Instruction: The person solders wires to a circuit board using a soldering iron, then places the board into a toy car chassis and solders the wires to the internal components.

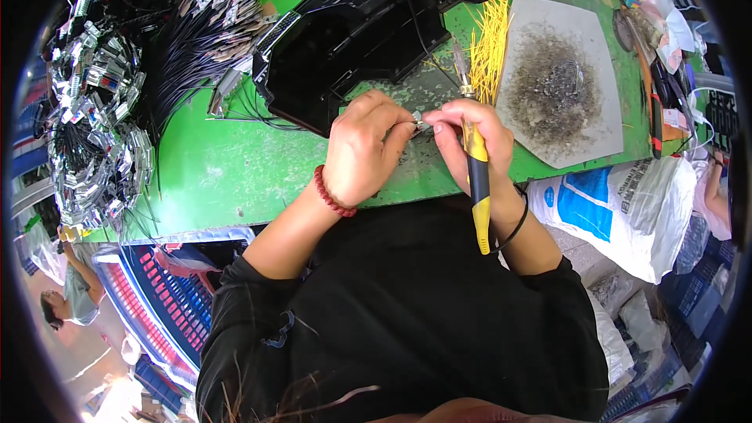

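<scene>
Black sleeves and the person's dark top fill the lower middle of the view, forearms rising from them toward a green worktable (211, 172). At far left on that table lies a heap of small silvery metal parts (94, 125) with a bundle of thin black wires (184, 63) beside it. Next comes a black plastic housing (352, 39), just behind the hands. The left hand (362, 149), a red bead bracelet (330, 196) at its wrist, is closed, pinching a tiny metal piece (419, 119) at the fingertips. The right hand (470, 141) meets it there, fingers also pinching that piece while gripping a yellow-and-black soldering iron (478, 188) whose tip points away. Yellow wires (489, 39) lie behind it, then a grey, ash-stained pad (560, 86). A white-and-blue sack (627, 204) sits below the table edge at right.
</scene>
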{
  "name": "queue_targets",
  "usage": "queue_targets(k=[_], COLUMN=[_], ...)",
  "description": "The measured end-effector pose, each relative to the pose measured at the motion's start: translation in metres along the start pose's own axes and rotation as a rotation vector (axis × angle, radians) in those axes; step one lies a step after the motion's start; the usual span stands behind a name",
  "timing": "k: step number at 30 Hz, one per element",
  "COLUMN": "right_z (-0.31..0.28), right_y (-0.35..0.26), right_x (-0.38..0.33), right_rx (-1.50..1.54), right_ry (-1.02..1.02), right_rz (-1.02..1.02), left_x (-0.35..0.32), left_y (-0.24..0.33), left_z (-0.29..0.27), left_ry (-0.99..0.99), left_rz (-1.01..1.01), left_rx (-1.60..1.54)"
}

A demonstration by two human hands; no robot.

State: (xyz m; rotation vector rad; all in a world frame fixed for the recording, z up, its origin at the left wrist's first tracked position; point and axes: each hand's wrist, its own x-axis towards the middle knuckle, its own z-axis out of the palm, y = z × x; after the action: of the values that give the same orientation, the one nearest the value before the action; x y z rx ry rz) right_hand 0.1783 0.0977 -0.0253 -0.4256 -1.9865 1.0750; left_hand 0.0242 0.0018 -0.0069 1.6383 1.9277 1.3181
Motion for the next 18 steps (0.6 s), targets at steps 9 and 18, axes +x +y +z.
queue_targets(k=[9,18], right_z=[0.004,-0.003], right_y=[0.000,-0.001], right_x=[-0.004,0.000], right_rx=[0.087,-0.038], right_ry=[0.135,0.000], right_rz=[-0.017,-0.128], left_x=[0.002,0.002], left_y=[0.004,0.003], left_z=[-0.004,-0.004], left_ry=[-0.004,0.004], left_rz=[-0.050,-0.045], left_rx=[-0.049,-0.036])
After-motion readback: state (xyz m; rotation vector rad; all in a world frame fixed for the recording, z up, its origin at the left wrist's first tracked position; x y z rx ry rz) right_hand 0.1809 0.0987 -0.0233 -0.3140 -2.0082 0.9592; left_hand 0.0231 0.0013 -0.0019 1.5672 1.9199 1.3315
